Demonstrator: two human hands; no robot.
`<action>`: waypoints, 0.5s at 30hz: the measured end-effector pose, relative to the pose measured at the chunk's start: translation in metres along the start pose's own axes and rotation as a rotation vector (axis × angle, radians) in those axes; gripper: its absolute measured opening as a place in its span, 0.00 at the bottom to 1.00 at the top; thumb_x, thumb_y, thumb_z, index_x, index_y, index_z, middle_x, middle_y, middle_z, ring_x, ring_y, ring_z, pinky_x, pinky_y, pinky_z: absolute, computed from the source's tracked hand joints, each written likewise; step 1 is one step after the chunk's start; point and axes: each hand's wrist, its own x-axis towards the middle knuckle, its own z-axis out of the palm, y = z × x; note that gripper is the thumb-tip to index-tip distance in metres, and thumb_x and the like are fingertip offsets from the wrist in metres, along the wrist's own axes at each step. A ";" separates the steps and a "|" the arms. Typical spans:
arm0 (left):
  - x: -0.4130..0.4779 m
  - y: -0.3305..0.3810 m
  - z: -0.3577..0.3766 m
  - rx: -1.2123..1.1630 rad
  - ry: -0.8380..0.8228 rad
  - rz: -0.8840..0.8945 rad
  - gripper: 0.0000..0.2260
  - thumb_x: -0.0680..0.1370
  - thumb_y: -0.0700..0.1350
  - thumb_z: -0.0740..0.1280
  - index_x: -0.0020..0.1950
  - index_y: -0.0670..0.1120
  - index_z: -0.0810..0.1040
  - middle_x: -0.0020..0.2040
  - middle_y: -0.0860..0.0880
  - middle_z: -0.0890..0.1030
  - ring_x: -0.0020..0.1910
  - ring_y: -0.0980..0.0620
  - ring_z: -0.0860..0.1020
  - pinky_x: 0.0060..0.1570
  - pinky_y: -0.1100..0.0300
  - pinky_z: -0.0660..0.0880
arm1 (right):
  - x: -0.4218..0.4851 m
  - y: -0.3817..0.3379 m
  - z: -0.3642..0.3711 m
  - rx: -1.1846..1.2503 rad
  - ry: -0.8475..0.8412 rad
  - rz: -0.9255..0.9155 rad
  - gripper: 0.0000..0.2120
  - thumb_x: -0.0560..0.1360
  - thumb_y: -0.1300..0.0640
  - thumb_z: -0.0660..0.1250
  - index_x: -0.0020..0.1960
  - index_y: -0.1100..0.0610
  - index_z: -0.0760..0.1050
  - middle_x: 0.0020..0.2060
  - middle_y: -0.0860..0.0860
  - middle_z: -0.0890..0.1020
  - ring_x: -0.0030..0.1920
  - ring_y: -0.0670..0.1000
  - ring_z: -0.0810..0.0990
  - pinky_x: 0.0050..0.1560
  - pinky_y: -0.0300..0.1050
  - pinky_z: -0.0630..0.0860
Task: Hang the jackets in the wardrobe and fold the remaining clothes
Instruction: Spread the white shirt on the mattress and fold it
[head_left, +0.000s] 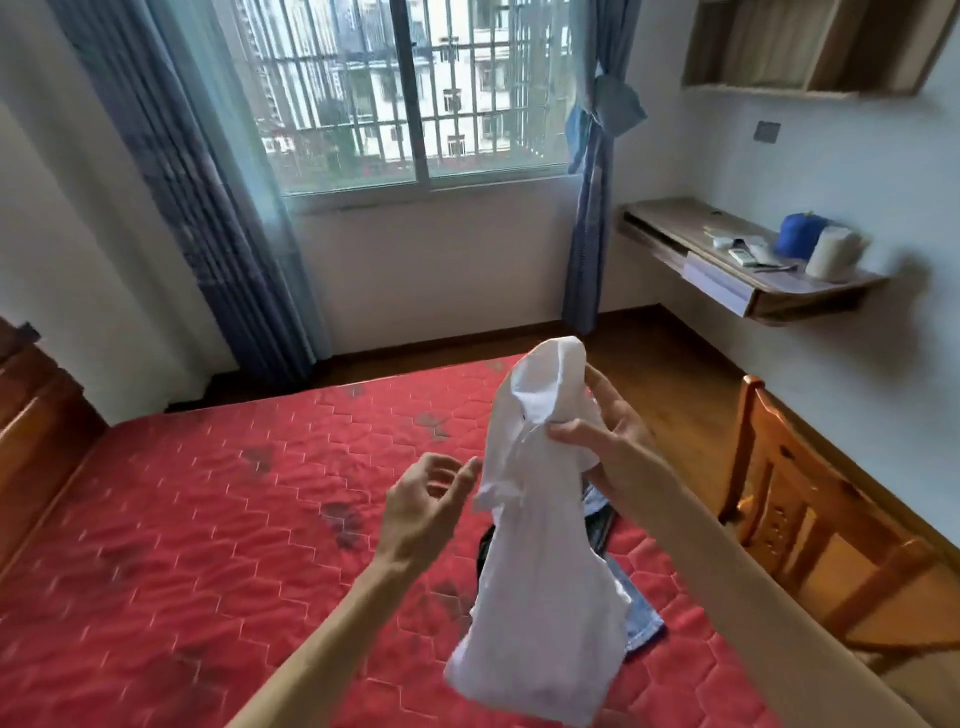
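The white garment (540, 571) is held up above the red mattress (182, 545). The left hand (421, 499) is spread loosely, holding nothing, and the cloth is pinched near its top by the right hand (615, 439). Jeans (644, 623) are seen on the mattress beneath. With so slight a pinch, the cloth could be dropped onto them.

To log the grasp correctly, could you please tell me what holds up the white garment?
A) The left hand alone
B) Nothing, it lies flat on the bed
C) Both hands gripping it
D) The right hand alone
D: the right hand pinches the white garment near its top, while the left hand is open beside it.
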 end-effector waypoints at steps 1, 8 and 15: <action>-0.003 -0.001 -0.006 -0.035 -0.045 0.003 0.31 0.68 0.74 0.61 0.56 0.51 0.79 0.49 0.58 0.82 0.48 0.63 0.81 0.45 0.62 0.80 | -0.002 -0.001 0.015 -0.019 -0.033 -0.007 0.36 0.70 0.69 0.73 0.73 0.48 0.68 0.53 0.52 0.84 0.54 0.60 0.82 0.57 0.63 0.80; -0.006 -0.034 -0.040 -0.154 -0.062 -0.047 0.26 0.74 0.57 0.74 0.68 0.48 0.74 0.56 0.50 0.81 0.54 0.51 0.82 0.52 0.51 0.82 | -0.023 0.010 0.078 -0.092 -0.130 0.015 0.40 0.68 0.69 0.75 0.73 0.44 0.68 0.51 0.49 0.85 0.52 0.57 0.83 0.57 0.62 0.80; -0.020 -0.065 -0.096 0.056 0.006 0.010 0.04 0.78 0.39 0.68 0.50 0.44 0.83 0.42 0.49 0.83 0.41 0.51 0.80 0.36 0.65 0.75 | -0.034 0.026 0.078 0.054 -0.049 0.106 0.40 0.65 0.65 0.74 0.73 0.43 0.68 0.56 0.55 0.84 0.53 0.59 0.82 0.55 0.59 0.80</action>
